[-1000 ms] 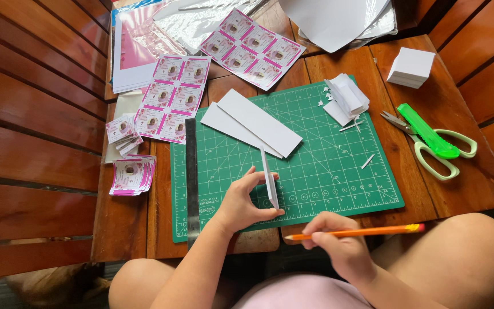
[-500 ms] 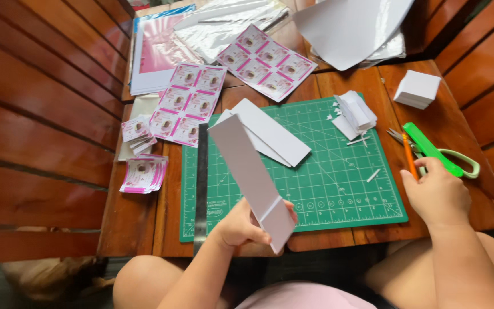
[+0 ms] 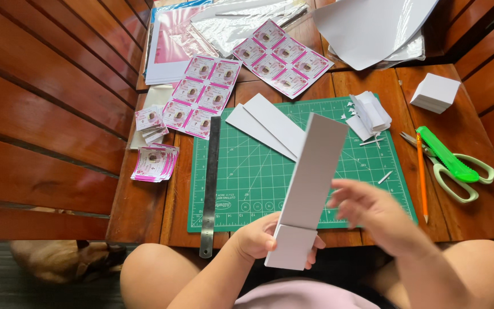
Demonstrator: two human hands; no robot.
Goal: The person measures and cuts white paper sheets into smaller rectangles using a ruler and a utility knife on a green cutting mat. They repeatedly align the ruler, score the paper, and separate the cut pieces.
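Observation:
My left hand [image 3: 255, 239] grips a long white card strip [image 3: 310, 183] near its lower end, where the strip is creased into a short folded flap. The strip stands tilted up over the green cutting mat [image 3: 258, 177]. My right hand [image 3: 373, 214], blurred, hovers just right of the strip with fingers spread and nothing in it. An orange pencil [image 3: 422, 174] lies on the wood right of the mat.
A steel ruler [image 3: 210, 189] lies along the mat's left edge. White strips [image 3: 264, 123] and folded paper pieces [image 3: 370, 114] rest on the mat. Green scissors and a cutter [image 3: 453, 163] lie right. Pink sticker sheets [image 3: 201, 94], cut stacks [image 3: 152, 163] and a white card block [image 3: 435, 91] surround it.
My right hand set the orange pencil down beside the scissors and came back toward the strip. My left hand lifted the white strip off the mat and holds it upright.

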